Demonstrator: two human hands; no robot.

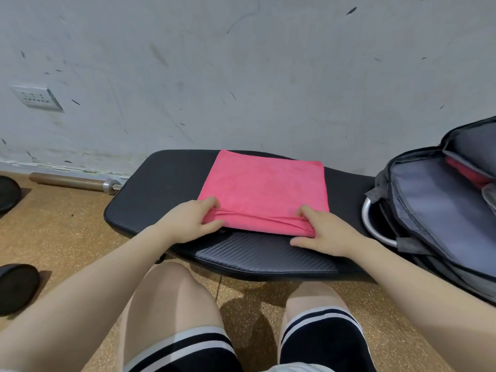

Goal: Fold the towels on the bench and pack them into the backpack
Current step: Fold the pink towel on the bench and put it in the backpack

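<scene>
While we pinch the near edge of the pink towel (264,189), left hand (189,224) and right hand (323,233) fingers clamped on its corners, it lies just beyond them on the tabletop (150,194); uneven lifting could skew the layers before the backpack (429,210) beside our right fingers.

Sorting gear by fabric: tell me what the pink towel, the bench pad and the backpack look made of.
Pink towel: soft, matte, fine nap, probably microfibre. Bench pad: black vinyl or faux leather, slight sheen, woven-look texture at the near edge. Backpack: grey woven synthetic, likely nylon or polyester, with a smooth lining.
</scene>
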